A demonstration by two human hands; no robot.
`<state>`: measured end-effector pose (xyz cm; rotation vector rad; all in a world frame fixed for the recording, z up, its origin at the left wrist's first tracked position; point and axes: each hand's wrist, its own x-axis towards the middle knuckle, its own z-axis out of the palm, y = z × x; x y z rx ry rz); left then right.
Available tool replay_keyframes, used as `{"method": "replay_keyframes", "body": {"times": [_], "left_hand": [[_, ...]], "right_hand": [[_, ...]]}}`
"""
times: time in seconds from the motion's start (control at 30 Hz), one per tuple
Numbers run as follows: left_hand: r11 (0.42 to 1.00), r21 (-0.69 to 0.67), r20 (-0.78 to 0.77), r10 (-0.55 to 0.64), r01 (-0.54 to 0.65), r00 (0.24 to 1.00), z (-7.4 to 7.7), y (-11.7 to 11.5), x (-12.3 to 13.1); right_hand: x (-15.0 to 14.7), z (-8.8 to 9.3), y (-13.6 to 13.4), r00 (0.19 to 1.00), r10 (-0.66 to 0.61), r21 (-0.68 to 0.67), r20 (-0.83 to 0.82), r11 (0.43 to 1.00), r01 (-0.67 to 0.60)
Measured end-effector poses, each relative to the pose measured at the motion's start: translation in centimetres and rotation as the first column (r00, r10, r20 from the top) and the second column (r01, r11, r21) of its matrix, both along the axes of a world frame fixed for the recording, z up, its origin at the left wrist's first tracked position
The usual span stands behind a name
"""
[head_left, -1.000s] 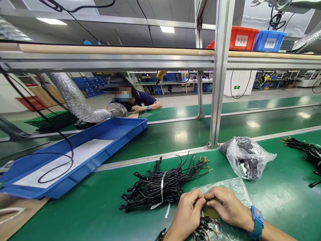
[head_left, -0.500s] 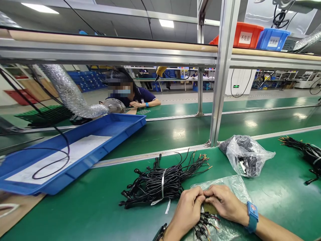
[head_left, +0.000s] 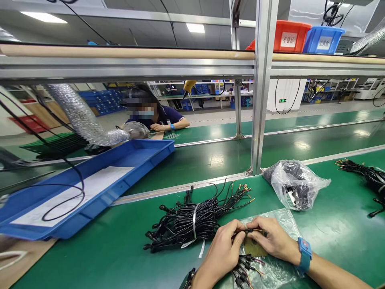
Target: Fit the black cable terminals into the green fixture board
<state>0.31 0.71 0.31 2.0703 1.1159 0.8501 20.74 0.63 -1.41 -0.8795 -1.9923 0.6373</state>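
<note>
Left hand: the left hand [head_left: 221,253] rests low on the green bench, its fingers curled and pinching the near end of a thin black wire [head_left: 251,231].
Right hand: the right hand [head_left: 275,241], with a blue wristband [head_left: 303,255] on its wrist, meets the left hand fingertip to fingertip; its fingers grip the same wire and press on a small brown board [head_left: 254,248].
Board: it lies under both hands, on a clear plastic sheet [head_left: 279,273] spread on the bench.
Short wires: a few loose wires with black plugs [head_left: 245,269] lie on the sheet just below the board, between the wrists.
Wire bundle: a big tied bundle of black wires [head_left: 192,222] lies just left of the hands, its bare ends fanned toward the frame post.
Bag: a crumpled clear bag [head_left: 296,184] with dark parts inside sits beyond the right hand.
Second bundle: more black wires [head_left: 365,176] lie at the far right edge, well apart from the hands.
Tray: a blue tray [head_left: 120,182] sits tilted on the left, holding white paper and a loop of black cable.
Co-worker: a person [head_left: 156,116] in a dark shirt leans on the bench across the line.
</note>
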Motion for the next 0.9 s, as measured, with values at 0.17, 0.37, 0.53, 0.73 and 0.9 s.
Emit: {"method": "replay_keyframes", "body": {"times": [0.17, 0.37, 0.53, 0.73, 0.9], "left_hand": [[0.998, 0.041, -0.006, 0.05, -0.05, 0.999, -0.9, 0.1, 0.1], [0.994, 0.092, -0.017, 0.058, -0.056, 0.998, -1.3, -0.2, 0.4], [0.993, 0.102, -0.034, 0.064, -0.061, 0.997, -1.0, -0.3, 0.4], [0.993, 0.098, -0.051, 0.076, -0.071, 0.996, -1.4, -0.2, 0.5], [0.993, 0.084, -0.087, 0.089, -0.081, 0.992, -2.1, -0.2, 0.6]], "right_hand": [[-0.1, -0.7, -0.4, 0.999, 0.037, -0.019, 0.016, 0.999, -0.037], [-0.7, -1.1, -0.8, 0.998, 0.054, 0.029, 0.039, 0.998, -0.055], [-0.7, -1.0, -0.8, 0.993, 0.049, 0.048, 0.111, 0.997, -0.054], [-0.9, -1.4, -0.9, 0.988, 0.01, 0.046, 0.157, 0.999, -0.018], [-1.5, -2.0, -1.0, 0.981, -0.026, 0.058, 0.193, 0.998, 0.015]]}}
